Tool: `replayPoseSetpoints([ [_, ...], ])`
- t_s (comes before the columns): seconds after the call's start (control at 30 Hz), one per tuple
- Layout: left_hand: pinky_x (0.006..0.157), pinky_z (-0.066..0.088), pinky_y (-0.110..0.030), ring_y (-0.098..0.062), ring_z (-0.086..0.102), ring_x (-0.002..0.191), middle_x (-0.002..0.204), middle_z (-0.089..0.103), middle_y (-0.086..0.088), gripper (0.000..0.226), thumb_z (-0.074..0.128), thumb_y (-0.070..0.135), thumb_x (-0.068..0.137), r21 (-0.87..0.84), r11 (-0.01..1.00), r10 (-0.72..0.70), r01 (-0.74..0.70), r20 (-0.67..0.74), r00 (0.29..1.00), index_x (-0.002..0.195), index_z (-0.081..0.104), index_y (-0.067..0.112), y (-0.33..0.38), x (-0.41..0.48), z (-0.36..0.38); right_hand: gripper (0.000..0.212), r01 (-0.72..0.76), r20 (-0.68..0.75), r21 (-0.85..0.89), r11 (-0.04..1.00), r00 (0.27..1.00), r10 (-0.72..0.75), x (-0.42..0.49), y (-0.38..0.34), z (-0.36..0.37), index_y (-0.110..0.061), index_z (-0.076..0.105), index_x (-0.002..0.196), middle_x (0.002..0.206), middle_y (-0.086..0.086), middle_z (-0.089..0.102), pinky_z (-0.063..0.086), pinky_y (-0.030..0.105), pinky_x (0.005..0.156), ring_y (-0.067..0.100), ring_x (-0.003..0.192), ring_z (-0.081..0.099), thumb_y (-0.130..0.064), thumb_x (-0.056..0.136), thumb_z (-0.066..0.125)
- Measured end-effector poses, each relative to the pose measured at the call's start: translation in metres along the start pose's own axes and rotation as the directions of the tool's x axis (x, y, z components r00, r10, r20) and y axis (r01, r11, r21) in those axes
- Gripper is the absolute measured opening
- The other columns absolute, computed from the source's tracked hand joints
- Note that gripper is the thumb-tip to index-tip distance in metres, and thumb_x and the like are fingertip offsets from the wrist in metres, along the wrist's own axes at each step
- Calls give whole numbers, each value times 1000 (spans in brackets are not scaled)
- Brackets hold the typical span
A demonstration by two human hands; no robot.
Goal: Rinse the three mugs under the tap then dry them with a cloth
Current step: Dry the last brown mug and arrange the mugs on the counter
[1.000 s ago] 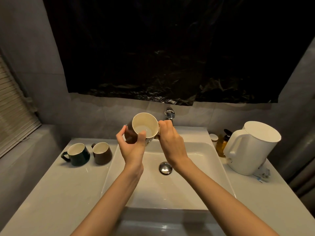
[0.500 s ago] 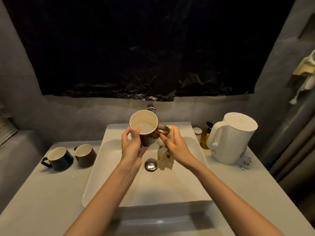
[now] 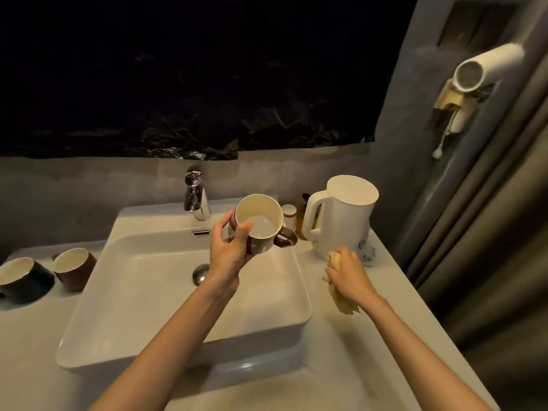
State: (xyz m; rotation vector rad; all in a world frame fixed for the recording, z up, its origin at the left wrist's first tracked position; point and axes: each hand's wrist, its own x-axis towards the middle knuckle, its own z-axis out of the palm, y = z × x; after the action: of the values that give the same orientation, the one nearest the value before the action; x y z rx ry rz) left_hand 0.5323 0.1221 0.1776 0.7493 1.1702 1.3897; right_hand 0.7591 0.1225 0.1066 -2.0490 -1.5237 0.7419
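My left hand holds a brown mug with a cream inside above the back right of the white sink, its mouth tilted toward me and its handle pointing right. My right hand is closed on a pale yellow cloth over the counter to the right of the sink. A second brown mug and a dark green mug stand on the counter left of the sink. The chrome tap rises behind the basin, with no water visible.
A white electric kettle stands at the back right of the counter, with small bottles beside it. A hair dryer hangs on the right wall. The drain plug sits mid-basin.
My right hand has left the mug and carried the cloth right and down over the counter. My left hand keeps the mug. The view has swung to the right.
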Motion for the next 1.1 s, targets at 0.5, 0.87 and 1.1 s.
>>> replayPoseSetpoints([
  [0.5, 71, 56, -35, -25, 58, 110, 128, 55, -10, 41, 68, 22, 84, 10, 997, -80, 82, -93, 992, 120, 48, 30, -23, -22, -1, 25, 280, 250, 330, 902, 895, -369, -29, -43, -27, -38, 52, 121, 126, -12, 53, 48, 18, 68, 8, 88, 58, -41, 99, 41],
  [0.87, 74, 57, -35, -23, 58, 109, 126, 56, -7, 44, 66, 30, 85, 15, 999, -32, 35, -154, 988, 124, 47, 29, -4, -35, -59, 25, 267, 479, 407, 873, 752, -453, -58, -126, 15, -13, 42, 102, 80, -2, 50, 40, 23, 63, 8, 68, 41, -36, 103, 31],
  [1.1, 103, 40, -53, -27, 48, 121, 132, 45, -1, 35, 46, 53, 91, 122, 991, -35, 49, -114, 993, 123, 41, 41, 26, -32, -149, 22, 210, 503, 521, 828, 708, -496, -78, -185, 75, -13, 41, 97, 81, 0, 46, 33, 22, 62, 9, 68, 37, -33, 103, 34],
])
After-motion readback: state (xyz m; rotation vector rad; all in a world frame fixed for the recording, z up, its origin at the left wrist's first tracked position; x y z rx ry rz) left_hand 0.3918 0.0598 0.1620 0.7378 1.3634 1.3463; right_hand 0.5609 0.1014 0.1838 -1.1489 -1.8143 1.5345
